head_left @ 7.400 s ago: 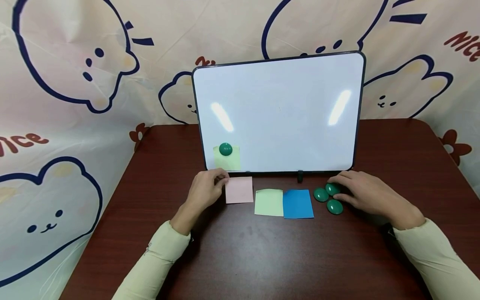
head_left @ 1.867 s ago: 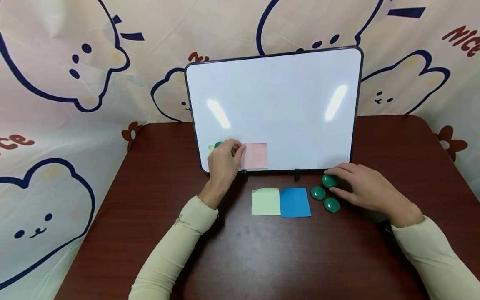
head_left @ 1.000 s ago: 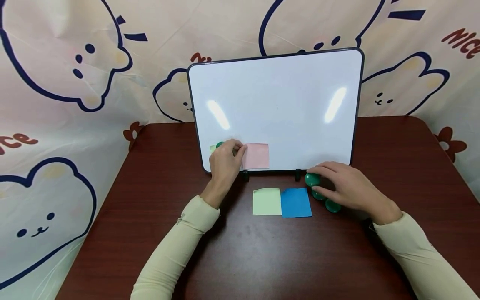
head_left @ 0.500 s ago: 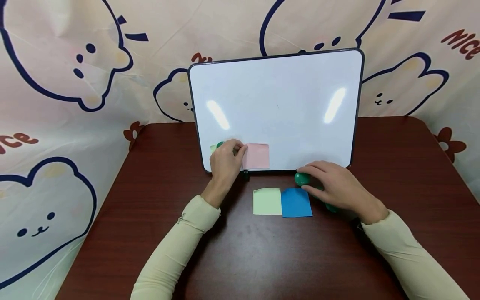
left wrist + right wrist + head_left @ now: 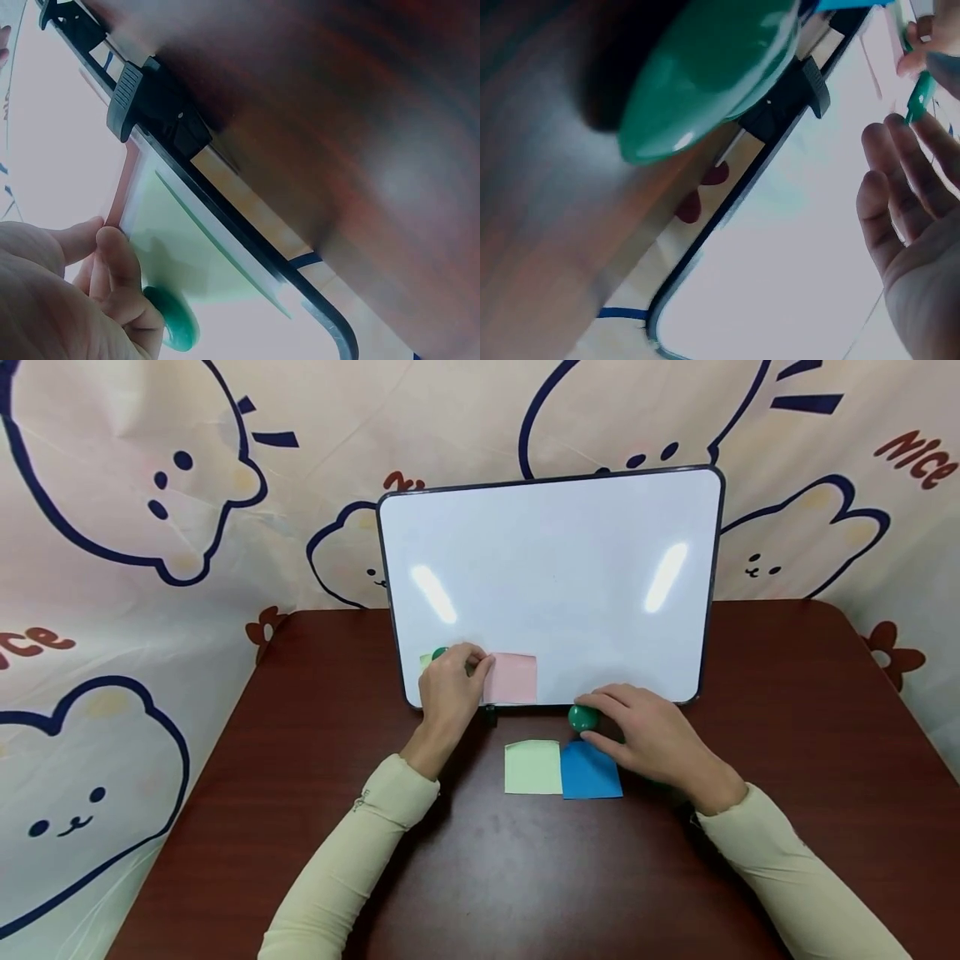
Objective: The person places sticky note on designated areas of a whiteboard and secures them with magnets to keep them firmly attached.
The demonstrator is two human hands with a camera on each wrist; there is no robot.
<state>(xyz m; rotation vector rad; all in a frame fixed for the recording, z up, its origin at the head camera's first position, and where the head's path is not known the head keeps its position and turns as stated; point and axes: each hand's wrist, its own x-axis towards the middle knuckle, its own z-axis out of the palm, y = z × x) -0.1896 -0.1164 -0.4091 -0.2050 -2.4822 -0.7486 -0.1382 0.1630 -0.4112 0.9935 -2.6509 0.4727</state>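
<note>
My left hand (image 5: 450,689) pinches the left edge of a pink sticky note (image 5: 513,679) against the lower part of a whiteboard (image 5: 555,577). Partly behind that hand, a pale green sticky note (image 5: 187,240) hangs on the board under a round green magnet (image 5: 176,319). Between thumb and fingers, my right hand (image 5: 641,731) holds another green magnet (image 5: 582,718), just in front of the board's bottom edge and above a blue sticky note (image 5: 592,772). Large in the right wrist view, more green magnets (image 5: 705,90) lie on the table, mostly hidden by the hand in the head view.
A second pale green sticky note (image 5: 532,768) lies on the dark wooden table (image 5: 495,877), touching the blue one. Black clip feet (image 5: 161,105) support the whiteboard's lower edge. Behind it hangs a cloth backdrop (image 5: 330,443) with cartoon bears.
Earlier, the pink note went from the table up onto the board in my left hand. Since then my right hand has picked up a magnet and carried it left; the left hand stays put.
</note>
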